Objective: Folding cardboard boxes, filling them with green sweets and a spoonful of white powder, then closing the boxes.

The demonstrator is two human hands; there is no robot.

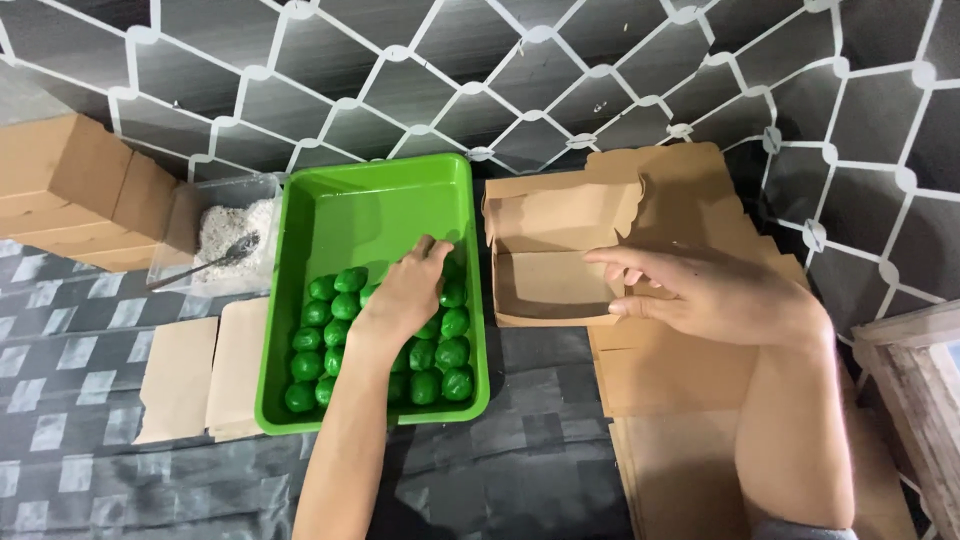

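Observation:
My left hand [408, 290] reaches into a bright green plastic tray [380, 190] and rests over the several green balls [345, 305] packed in its near half; the fingers curl down onto the balls, and I cannot tell whether one is gripped. An open brown cardboard box [545, 285] with its lid flap up stands just right of the tray. My right hand [700, 290] touches that box's right wall with the fingertips, fingers spread, palm down.
A clear container of white grains [225, 225] with a metal spoon [205, 265] stands left of the tray. Closed cardboard boxes [70, 185] are stacked far left. Flat cardboard blanks [180, 375] lie front left, with more flat blanks [680, 380] under my right hand. A wooden frame [925, 400] is at right.

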